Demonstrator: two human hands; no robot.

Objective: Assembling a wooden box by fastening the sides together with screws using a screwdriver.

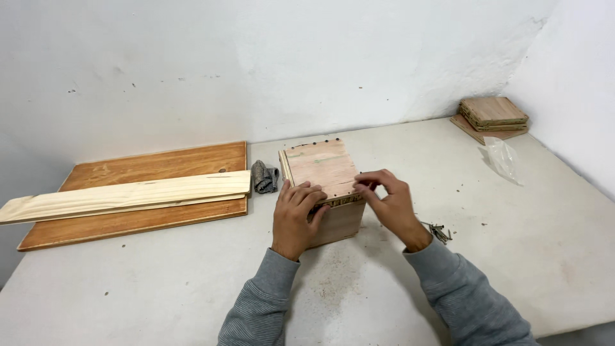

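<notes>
Head view: on a white table (512,256), 2 hands press a plywood box (323,192) at its centre, left hand (296,216) flat on its near edge, right hand (384,202) pinching there, far-edge nails (314,143) already driven, loose nails (438,230) lying beside.

Both forearms in grey sleeves reached forward, converging. Left hand (296,216) lay palm down, fingers curled over at the knuckles. Right hand (387,202) was angled inward, thumb and forefinger pinched together at the tips, wrist bent.
</notes>
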